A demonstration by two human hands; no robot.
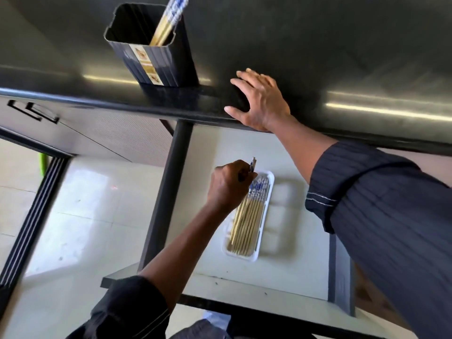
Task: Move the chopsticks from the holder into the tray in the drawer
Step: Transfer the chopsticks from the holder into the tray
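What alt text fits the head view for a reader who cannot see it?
The left hand grips chopsticks at a white tray of chopsticks in the open drawer. The right hand rests open on the dark counter, near a black holder with more chopsticks.

A dark holder stands at the far left of a glossy black counter, close to its near edge. A few chopsticks lean in its right corner. To the right of the holder, the right hand rests flat on the counter's edge with fingers spread and the thumb along the lip. Below the counter a white drawer stands open. A long white tray lies in it, holding a row of tray chopsticks laid lengthwise, their blue-patterned ends far. The left hand hovers over the tray's far left corner. Its fingers are curled round the held chopsticks, whose blue ends stick out past the fist. Pale floor tiles show on the left.
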